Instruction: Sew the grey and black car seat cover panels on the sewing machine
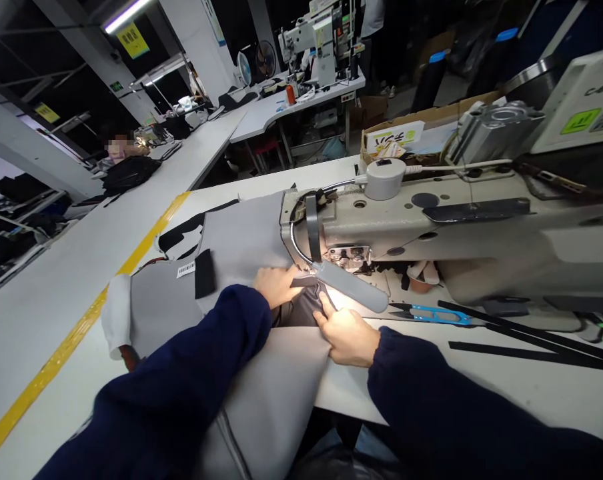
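Observation:
Grey fabric [281, 373] with a dark, wrinkled section [306, 303] lies in front of the sewing machine [396, 227] and hangs over the table's front edge. My left hand [276, 287] is closed on the cloth, its fingertips close to the needle area, which is partly hidden by a grey lamp [351, 287]. To the right, my right hand [350, 335] grips the fabric's edge, with the index finger and thumb pressed against the dark section. More grey cloth spreads left, with a black strip [205, 273] and a white label [186, 269] on it.
Blue-handled thread snips [441, 315] and black strips [521, 352] lie right of my right hand. A small brown cup [422, 277] sits under the machine arm. Behind the machine stands a cardboard box [374, 143]. Yellow tape [109, 290] crosses the white table on the left.

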The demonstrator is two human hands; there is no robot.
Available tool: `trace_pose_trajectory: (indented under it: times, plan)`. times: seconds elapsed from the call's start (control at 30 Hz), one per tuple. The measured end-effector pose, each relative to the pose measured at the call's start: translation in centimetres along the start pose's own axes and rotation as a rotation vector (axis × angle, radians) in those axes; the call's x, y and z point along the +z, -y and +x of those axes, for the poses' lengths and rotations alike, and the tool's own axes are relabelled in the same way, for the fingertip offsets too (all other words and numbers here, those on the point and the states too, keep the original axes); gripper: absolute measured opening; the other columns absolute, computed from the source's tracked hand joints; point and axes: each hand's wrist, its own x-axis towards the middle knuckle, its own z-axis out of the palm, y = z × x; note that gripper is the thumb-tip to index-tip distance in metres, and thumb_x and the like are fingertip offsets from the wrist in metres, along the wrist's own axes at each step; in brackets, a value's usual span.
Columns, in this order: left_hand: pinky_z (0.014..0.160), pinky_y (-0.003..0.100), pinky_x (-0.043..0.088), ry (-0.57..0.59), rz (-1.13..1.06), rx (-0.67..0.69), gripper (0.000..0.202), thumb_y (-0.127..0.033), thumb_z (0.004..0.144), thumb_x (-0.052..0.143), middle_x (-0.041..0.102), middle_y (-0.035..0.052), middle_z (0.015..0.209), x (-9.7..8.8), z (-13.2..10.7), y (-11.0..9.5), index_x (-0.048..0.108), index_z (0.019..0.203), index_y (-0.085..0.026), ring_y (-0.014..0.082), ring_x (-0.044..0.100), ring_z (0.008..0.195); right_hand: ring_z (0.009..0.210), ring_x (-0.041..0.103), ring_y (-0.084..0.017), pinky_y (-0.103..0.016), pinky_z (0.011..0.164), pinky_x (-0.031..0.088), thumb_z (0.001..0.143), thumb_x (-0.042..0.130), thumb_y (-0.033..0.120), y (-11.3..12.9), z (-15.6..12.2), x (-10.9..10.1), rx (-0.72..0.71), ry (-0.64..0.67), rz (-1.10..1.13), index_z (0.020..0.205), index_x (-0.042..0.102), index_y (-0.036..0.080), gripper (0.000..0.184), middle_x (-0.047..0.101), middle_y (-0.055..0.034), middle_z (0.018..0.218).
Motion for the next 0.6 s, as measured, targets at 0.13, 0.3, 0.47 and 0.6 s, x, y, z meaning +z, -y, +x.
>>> trace_pose_trajectory:
  times: [0.13,0.3,0.47,0.6]
  plan:
    - [0.072,0.033,0.046,0.01,-0.095,-0.098,0.048,-0.059,0.086,0.046,0.071,0.012,0.09,0.0,0.9,1.0,0.065,0.107,-0.02,0.0298,0.067,0.085,0.105,0.058,-0.041,-0.045,0.077,0.048,0.061,0.058,0.017,-0.6,-0.8,-0.1,0.009,-0.03,0.019,0.127,0.053,0.006,0.067,0.035,-0.0338,0.14]
    - [0.072,0.031,0.046,-0.027,-0.115,0.072,0.052,-0.066,0.085,0.045,0.071,0.0082,0.092,-0.5,0.5,1.6,0.065,0.111,-0.026,0.0274,0.067,0.085,0.122,0.047,-0.036,-0.044,0.089,0.046,0.062,0.058,0.017,-0.9,-0.7,0.2,0.022,-0.11,0.201,0.144,0.034,0.017,0.086,0.027,-0.0223,0.149]
    - [0.068,0.029,0.043,-0.041,-0.11,0.242,0.04,-0.053,0.092,0.042,0.072,0.0058,0.093,-1.7,-0.3,0.9,0.068,0.106,-0.026,0.0238,0.067,0.084,0.131,0.038,-0.033,-0.043,0.098,0.04,0.066,0.064,0.026,-1.6,0.7,-0.5,-0.073,-0.119,0.289,0.142,0.038,0.017,0.081,0.031,-0.0197,0.148]
    - [0.064,0.029,0.04,0.005,-0.065,0.283,0.033,-0.04,0.095,0.04,0.071,0.0062,0.095,-2.4,-1.0,-0.7,0.069,0.101,-0.025,0.0227,0.066,0.082,0.113,0.055,-0.029,-0.038,0.092,0.044,0.067,0.068,0.034,-1.3,2.9,-1.3,-0.125,-0.09,0.302,0.129,0.054,0.017,0.066,0.049,-0.0174,0.133]
